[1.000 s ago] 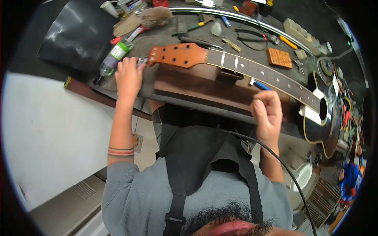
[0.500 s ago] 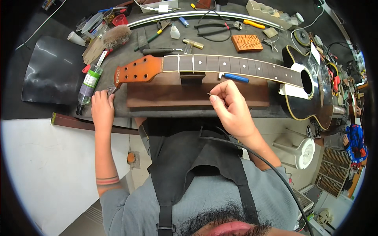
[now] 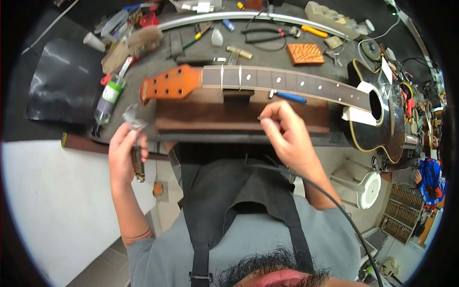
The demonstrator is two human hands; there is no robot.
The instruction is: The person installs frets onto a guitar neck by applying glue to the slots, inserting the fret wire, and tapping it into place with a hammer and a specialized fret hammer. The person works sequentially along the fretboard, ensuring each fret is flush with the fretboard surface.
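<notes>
My left hand [image 3: 125, 148], lifted at the bench's front edge, grips a metal tool [image 3: 137, 162] with a silvery head and a darker handle; the head is slightly blurred. My right hand [image 3: 282, 134] pinches a tiny thin metal piece [image 3: 259, 118] between thumb and forefinger. Behind it lies an acoustic guitar, its neck [image 3: 258, 79] on a dark block [image 3: 234, 97] atop a brown board [image 3: 201, 115]. Two white strips cross the fretboard near the orange headstock [image 3: 167, 83]. A small blue-handled tool [image 3: 289, 97] lies just below the neck. The black guitar body [image 3: 382, 134] sits to the right.
A plastic bottle [image 3: 109, 100] and black sheet [image 3: 62, 86] are at the left. Pliers, a slotted wooden block [image 3: 305, 54] and other tools lie along the back. A white stool [image 3: 363, 186] stands below right; another person's leg [image 3: 404, 174] shows at far right.
My left hand has picked up the metal tool from beside the headstock and raised it toward me. My right hand still pinches the small piece. The view has turned, mostly within the first half second.
</notes>
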